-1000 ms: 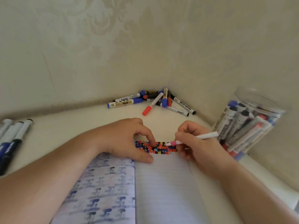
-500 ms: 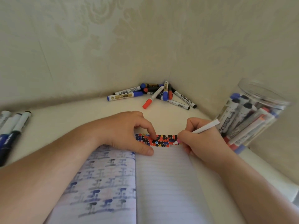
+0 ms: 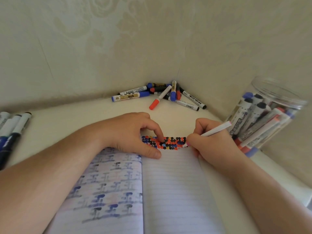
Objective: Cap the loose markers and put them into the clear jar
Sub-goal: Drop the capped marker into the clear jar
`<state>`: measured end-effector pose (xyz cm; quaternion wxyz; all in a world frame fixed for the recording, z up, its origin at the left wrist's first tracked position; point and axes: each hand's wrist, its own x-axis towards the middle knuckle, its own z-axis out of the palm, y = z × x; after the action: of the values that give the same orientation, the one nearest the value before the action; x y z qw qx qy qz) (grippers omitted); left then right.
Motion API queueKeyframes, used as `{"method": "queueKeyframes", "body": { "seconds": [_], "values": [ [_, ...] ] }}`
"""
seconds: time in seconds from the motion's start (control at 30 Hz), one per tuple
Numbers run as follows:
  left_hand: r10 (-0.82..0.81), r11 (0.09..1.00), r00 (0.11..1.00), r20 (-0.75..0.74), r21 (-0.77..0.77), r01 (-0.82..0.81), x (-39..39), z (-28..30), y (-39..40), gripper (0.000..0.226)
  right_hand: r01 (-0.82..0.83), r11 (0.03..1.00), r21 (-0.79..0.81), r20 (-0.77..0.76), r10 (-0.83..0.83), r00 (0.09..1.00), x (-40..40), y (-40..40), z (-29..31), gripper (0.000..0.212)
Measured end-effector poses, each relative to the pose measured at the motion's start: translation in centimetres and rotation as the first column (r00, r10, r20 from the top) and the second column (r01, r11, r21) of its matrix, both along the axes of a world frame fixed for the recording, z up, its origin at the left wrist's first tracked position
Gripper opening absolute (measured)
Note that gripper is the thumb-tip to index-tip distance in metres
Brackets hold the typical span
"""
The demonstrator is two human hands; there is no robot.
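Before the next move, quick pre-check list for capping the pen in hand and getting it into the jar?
1. Pen held: ok. Right hand grips the white pen.
2. Pen tip clear of paper: not ok, pink tip sits at the notebook dot pattern.
3. Cap for this pen located: cannot tell, none visible.
4. Left hand free: not ok, fingers press on the notebook.
5. Clear jar mouth open: ok, no lid visible; jar tilts in this view, already holding markers.
6. Other loose markers: not ok, corner pile not yet in the jar.
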<state>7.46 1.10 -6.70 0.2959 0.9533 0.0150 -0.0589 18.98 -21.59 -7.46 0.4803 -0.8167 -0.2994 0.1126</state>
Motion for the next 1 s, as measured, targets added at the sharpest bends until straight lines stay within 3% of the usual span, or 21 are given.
{"method": "queueKeyframes", "body": {
  "seconds": [0.27, 1.0],
  "values": [
    [0.001, 1.000, 1.000, 0.010, 0.011, -0.001, 0.04, -0.18, 0.09, 0.044, -0.001, 0.999, -0.049, 0.089, 0.005, 0.996, -0.14, 0.41, -0.07, 0.032],
    [-0.011, 1.000, 1.000, -0.005, 0.028, 0.011, 0.00, -0.09, 0.07, 0.049, -0.009, 1.000, 0.024, -0.068, 0.011, 0.998, 0.43, 0.10, -0.40, 0.029]
  ]
}}
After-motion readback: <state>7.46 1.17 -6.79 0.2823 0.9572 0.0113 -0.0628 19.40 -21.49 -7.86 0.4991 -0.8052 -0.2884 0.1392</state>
